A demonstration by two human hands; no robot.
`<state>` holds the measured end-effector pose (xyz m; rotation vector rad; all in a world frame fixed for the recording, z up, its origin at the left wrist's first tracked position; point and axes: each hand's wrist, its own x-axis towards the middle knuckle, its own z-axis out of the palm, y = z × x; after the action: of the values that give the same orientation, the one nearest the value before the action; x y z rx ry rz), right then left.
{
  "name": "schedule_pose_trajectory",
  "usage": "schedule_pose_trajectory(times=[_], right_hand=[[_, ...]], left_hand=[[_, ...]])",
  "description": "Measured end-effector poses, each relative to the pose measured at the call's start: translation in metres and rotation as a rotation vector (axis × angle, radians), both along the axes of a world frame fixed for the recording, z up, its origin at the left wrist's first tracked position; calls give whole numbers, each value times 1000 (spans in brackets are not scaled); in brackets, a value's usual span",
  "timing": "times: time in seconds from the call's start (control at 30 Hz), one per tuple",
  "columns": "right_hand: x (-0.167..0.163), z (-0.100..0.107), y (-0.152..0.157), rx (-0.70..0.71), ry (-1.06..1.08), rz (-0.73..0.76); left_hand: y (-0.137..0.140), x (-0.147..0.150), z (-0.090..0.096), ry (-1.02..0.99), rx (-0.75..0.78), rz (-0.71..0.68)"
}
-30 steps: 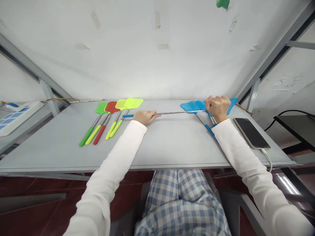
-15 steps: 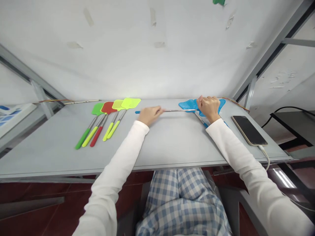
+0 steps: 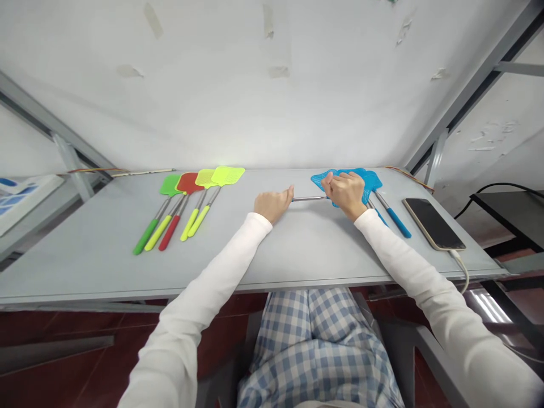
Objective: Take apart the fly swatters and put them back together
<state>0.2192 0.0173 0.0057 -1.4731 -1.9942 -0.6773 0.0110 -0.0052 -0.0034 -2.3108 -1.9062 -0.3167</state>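
Note:
A blue fly swatter with a thin metal shaft (image 3: pixel 309 198) lies level between my two hands, just above the grey table. My left hand (image 3: pixel 272 206) is closed around its handle end, which it mostly covers. My right hand (image 3: pixel 346 194) is wrapped round the shaft's other end, near the swatter's head; the grip hides part of that. Beside and behind my right hand, blue mesh heads (image 3: pixel 372 180) overlap. Two blue handles show below them, one of them (image 3: pixel 399 222) in plain sight and the other partly behind my wrist.
On the left of the table (image 3: pixel 106 266) several fly swatters lie fanned out: a green one (image 3: pixel 170 184), a red one (image 3: pixel 187 182) and yellow-green ones (image 3: pixel 228 175). A phone (image 3: pixel 433 224) with a white cable (image 3: pixel 460 263) lies at the right. A white wall (image 3: pixel 255 124) rises behind.
My hands have come closer together, left moving right and right moving left. Less of the metal shaft shows between them. The blue handles at the right are more uncovered.

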Motion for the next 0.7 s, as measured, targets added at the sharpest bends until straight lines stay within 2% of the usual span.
schedule_pose_trajectory(times=[0.17, 0.3, 0.4, 0.57, 0.7], right_hand=[[1, 4, 0, 9, 5, -15], [1, 5, 2, -53, -19, -14], [-5, 6, 0, -80, -106, 106], [-6, 2, -6, -46, -319, 398], [-4, -9, -4, -34, -366, 424]], left_hand=[[-7, 7, 3, -7, -38, -38], [-6, 13, 6, -59, -43, -242], [-5, 17, 3, -34, -48, -378], [2, 4, -2, -49, 9, -293], [7, -6, -3, -39, 22, -283]])
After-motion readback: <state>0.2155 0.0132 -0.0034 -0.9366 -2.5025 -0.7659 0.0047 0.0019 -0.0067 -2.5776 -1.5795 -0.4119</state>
